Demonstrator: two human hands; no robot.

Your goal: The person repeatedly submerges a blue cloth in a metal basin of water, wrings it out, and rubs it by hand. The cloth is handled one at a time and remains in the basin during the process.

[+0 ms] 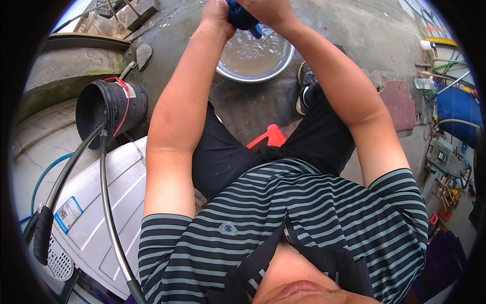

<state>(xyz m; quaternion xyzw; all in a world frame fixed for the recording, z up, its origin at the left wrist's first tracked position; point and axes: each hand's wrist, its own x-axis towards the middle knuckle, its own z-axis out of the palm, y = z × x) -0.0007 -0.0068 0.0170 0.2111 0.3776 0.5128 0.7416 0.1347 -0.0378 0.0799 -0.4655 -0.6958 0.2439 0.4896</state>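
Observation:
My left hand [218, 18] and my right hand [270, 10] are both closed on a wet-looking dark blue cloth [243, 16] at the top edge of the view. The cloth is bunched between them, and one end [256, 32] hangs down. Parts of both hands and of the cloth are cut off by the picture's edge. Beneath them, a round metal basin [253, 79] stands on the concrete floor. Its cloudy water [248, 60] shows ripples and splashes on the surface.
A red plastic stool [274, 135] shows between my legs. On the left, a black bucket [131, 100] lies on its side near metal poles [110, 197] and a white panel [110, 182]. A blue barrel [455, 110] and assorted tools stand at the right.

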